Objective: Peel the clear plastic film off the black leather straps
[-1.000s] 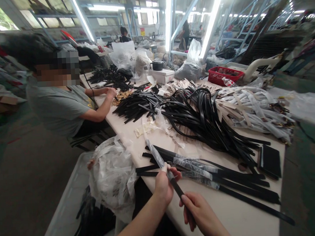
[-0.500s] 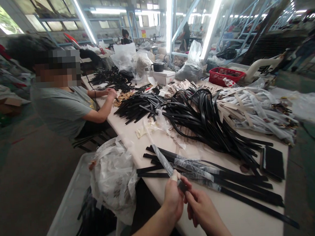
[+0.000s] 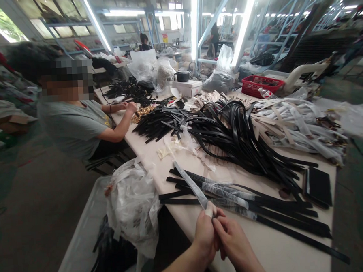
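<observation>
Closed around a strap [image 3: 190, 182] in translucent plastic wrap is my left hand [image 3: 205, 234]; a pale cover sits on its thumb. The strap's free length points away from me, over the table's near left edge. Pressed against the left fingers, my right hand [image 3: 232, 239] pinches at the strap's near end, which both hands hide. Just beyond my hands lie several black straps [image 3: 283, 212] side by side, their middles bound in clear film [image 3: 227, 192].
A large heap of black straps [image 3: 239, 137] covers the table's middle, with white-wrapped straps [image 3: 302, 125] behind. A black wallet-like case [image 3: 318, 187] lies at right. At left, a co-worker [image 3: 74, 121] sits near a plastic bin [image 3: 83, 234] holding a bag [image 3: 133, 199].
Both hands have shifted slightly down and right with the strap. The dark strap end that showed between my fingers is now covered by them.
</observation>
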Motion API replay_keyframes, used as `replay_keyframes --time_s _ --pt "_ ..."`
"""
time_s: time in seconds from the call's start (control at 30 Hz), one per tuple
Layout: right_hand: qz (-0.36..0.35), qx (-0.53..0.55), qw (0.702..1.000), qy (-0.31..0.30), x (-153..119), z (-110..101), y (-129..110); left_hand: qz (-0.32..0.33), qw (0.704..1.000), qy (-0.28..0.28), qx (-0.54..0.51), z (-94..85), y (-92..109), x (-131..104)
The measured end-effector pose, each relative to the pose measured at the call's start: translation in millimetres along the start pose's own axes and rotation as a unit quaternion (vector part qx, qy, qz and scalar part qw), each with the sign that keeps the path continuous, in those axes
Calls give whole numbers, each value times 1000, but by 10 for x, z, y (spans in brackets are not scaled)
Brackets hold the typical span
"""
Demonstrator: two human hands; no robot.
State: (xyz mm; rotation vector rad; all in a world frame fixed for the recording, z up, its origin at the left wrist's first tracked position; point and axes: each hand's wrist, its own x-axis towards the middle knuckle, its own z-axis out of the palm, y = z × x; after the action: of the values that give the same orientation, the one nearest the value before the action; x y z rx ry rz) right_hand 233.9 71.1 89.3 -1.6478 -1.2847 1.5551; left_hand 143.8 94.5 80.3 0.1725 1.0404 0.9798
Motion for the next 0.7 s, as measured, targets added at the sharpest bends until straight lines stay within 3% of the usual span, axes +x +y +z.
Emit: replay_keyframes --time_s 0.07,0.17,0.27,0.37,0.5,0.57,0.7 --pt "0 26 1000 -8 -6 -8 35 -27 999 -15 -38 4 69 17" --pt "36 66 996 -44 -2 -18 107 2 994 -3 -109 17 141 58" --pt "29 54 998 -31 28 -26 133 27 997 16 -66 21 39 48" --pt "-5 59 998 -19 36 -45 125 -14 1000 3 -11 19 -24 29" --pt "24 98 993 -65 -5 -83 138 93 994 22 -51 47 138 71" --pt "26 83 995 -55 -4 -95 130 122 991 24 -51 66 156 75" --pt "-32 42 999 -11 42 -103 81 7 1000 -1 2 68 29 27"
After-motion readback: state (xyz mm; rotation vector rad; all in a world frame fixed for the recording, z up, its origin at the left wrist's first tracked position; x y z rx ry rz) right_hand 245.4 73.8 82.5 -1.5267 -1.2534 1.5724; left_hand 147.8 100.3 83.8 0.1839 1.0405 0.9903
